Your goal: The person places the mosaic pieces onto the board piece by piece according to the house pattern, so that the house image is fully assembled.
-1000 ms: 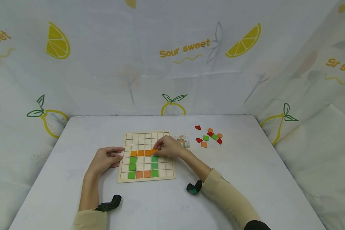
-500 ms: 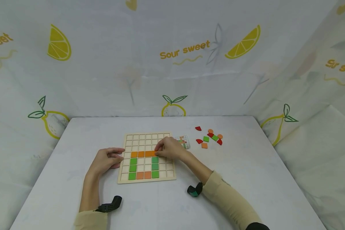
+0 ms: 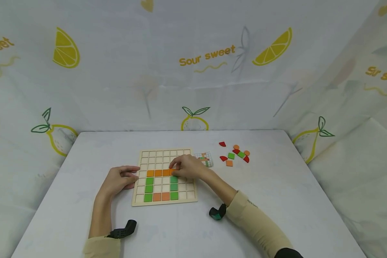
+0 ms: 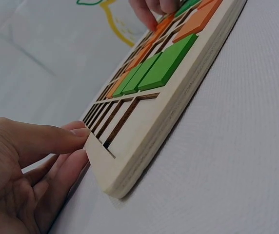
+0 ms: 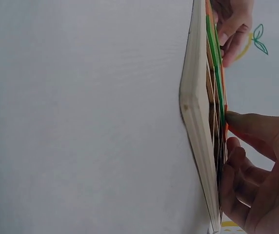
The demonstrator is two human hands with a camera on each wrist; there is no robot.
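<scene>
A wooden grid board lies on the table, with green square tiles and orange square tiles set in its cells. My left hand holds the board's left edge; in the left wrist view the thumb meets the rim with the fingers below. Over the right end of the upper orange row, my right hand has its thumb and index finger at the last orange tile. Its thumb touches that tile in the right wrist view, while the fingers curl close to the board.
A small pattern card lies just right of the board, partly behind my right hand. Farther right are loose pieces: red quarter-round pieces, orange discs, green squares and an orange square.
My right hand shifts slightly right, then back left, along the upper orange row. The last orange tile now looks level with its row. My left hand stays at the board's edge.
</scene>
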